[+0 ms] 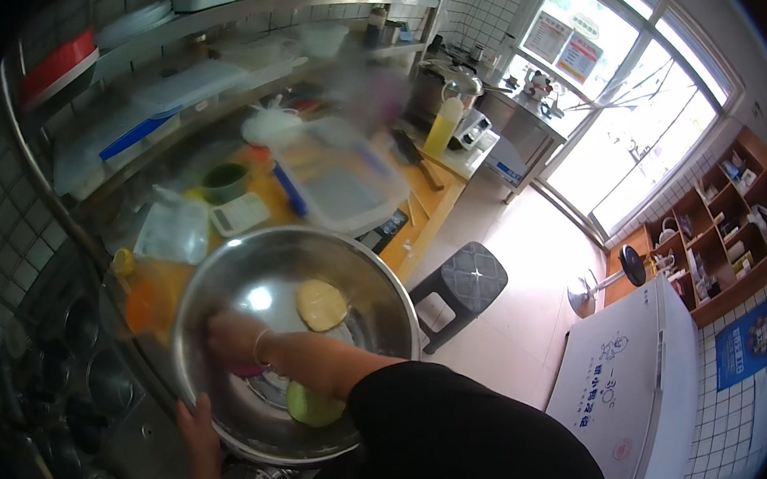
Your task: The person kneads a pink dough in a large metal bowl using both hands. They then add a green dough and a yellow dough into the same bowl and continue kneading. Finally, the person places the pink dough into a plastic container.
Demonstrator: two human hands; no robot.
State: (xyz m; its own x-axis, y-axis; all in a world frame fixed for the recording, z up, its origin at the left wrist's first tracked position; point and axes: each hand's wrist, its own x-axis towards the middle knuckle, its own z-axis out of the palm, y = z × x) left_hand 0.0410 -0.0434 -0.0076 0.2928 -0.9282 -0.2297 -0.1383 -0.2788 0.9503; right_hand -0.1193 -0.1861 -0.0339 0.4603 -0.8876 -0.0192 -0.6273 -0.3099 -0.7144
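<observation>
A large stainless steel bowl (380, 274) fills the middle of the view, tilted at the worktop's near edge. Inside it lie a pale yellow dough piece (322, 305), a light green piece (313, 406) that looks like dough, and a purple piece (248, 369) partly hidden under my right hand. My right hand (231, 343), blurred, reaches into the left part of the bowl and is at or near the purple piece; whether it grips it cannot be told. My left hand (199, 426) is at the bowl's lower left rim, its fingers against the outside.
Beyond the bowl, the wooden worktop (441, 214) bears a clear plastic box (347, 181), a knife (419, 160), a green cup (225, 183) and a yellow squeeze bottle (444, 127). A dark plastic stool (473, 276) stands right of it. Steel pots and pans are at lower left.
</observation>
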